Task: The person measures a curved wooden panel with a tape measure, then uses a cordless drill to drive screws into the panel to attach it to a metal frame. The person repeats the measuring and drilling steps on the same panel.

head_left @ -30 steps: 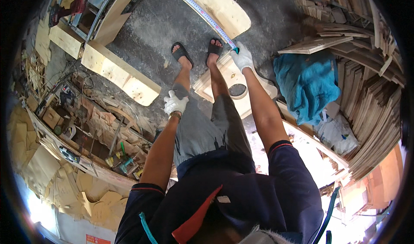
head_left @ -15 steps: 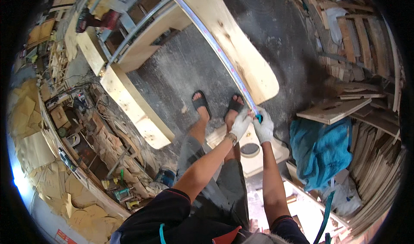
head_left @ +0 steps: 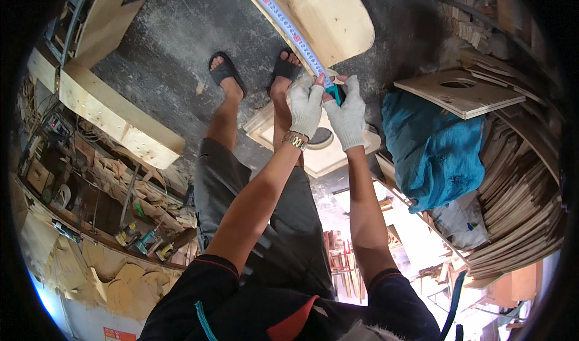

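A tape measure with a teal and black case sits in my gloved right hand, whose fingers close around it. Its long pale blade runs up and left, along the inner edge of a rounded pale wooden panel; the far end is out of view. My left hand, also gloved and with a watch at the wrist, pinches the blade close to the case. Both hands nearly touch, just below the panel's near end.
Behind my hands a cream panel with a round opening lies on the floor. To the right are a blue cloth bundle, a board with a hole and stacked thin wood. A wooden side piece and tools are at left.
The view has shifted, so my hands and the panel sit higher in the picture. Both hands stay together at the tape measure, and the blade remains drawn out.
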